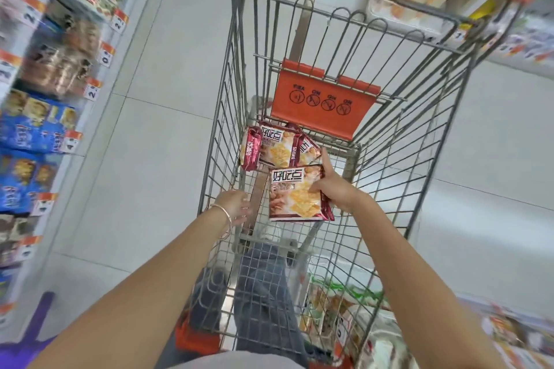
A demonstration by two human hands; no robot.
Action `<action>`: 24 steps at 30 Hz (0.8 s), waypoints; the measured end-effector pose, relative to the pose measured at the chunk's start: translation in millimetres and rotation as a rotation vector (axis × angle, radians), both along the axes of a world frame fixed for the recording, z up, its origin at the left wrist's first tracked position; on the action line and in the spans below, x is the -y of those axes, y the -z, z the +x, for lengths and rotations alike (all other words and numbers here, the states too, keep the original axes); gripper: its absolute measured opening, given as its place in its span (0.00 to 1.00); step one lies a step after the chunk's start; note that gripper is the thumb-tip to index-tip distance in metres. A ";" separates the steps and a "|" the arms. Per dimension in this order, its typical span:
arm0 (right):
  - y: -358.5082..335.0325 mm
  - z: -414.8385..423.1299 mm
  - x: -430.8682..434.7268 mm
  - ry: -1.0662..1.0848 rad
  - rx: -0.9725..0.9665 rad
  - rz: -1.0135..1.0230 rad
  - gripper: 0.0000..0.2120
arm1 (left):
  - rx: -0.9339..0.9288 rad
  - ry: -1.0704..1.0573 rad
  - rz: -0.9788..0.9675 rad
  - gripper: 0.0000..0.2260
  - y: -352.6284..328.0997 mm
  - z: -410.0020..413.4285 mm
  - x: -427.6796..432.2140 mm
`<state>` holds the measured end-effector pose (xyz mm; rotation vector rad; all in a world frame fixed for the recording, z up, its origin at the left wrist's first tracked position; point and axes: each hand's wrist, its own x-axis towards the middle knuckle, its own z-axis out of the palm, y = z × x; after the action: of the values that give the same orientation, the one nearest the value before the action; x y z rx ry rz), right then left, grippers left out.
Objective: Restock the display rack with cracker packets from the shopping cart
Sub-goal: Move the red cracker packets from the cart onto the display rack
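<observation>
Head cam is showing the right hand [332, 186] pinching a cracker packet [295, 198] by its right edge, digits curling onto the printed face and one sticking up past the top corner. It's holding the packet inside the shopping cart [218, 135], and it looks like a second one is riding behind it. That's what I'm worrying about: a one-edge pinch on slick film could let the back one slide out on the lift, or a corner could snag the wire wall. Loose packets [275, 145] are lying just beyond, under the orange flap [323, 102]. The left hand [236, 205] is hanging relaxed by the cart's left wall, gripping nothing. The display rack [39, 117] is standing off to the left.
</observation>
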<state>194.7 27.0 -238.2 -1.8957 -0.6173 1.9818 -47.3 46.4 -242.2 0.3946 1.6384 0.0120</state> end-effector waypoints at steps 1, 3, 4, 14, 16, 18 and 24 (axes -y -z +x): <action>-2.7 2.0 4.2 -0.023 0.049 0.048 0.52 | 0.010 0.002 -0.004 0.13 0.9 -1.4 1.5; -6.0 5.1 9.5 -0.037 0.098 0.113 0.52 | 0.036 0.023 -0.010 0.18 1.4 -3.9 4.2; -5.3 6.6 10.3 -0.041 0.088 0.116 0.52 | 0.052 0.045 -0.004 0.21 1.4 -4.0 5.5; 31.1 -13.6 3.1 0.049 -0.087 -0.051 0.48 | 0.210 0.097 -0.039 0.26 13.1 -6.2 11.6; 44.1 -5.4 -16.0 0.221 0.152 -0.018 0.43 | 0.120 0.135 0.040 0.20 18.6 -9.2 13.6; 59.6 -1.4 -38.7 0.299 0.230 -0.022 0.41 | 0.071 0.161 0.101 0.14 22.6 -11.6 16.4; 102.0 -31.4 -86.4 0.278 0.229 -0.082 0.46 | 0.064 0.140 0.141 0.20 38.2 -18.1 19.1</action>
<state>163.3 113.3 -340.2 -2.1444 -0.3098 1.6549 -65.4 27.3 -280.5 0.6110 1.5479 0.0350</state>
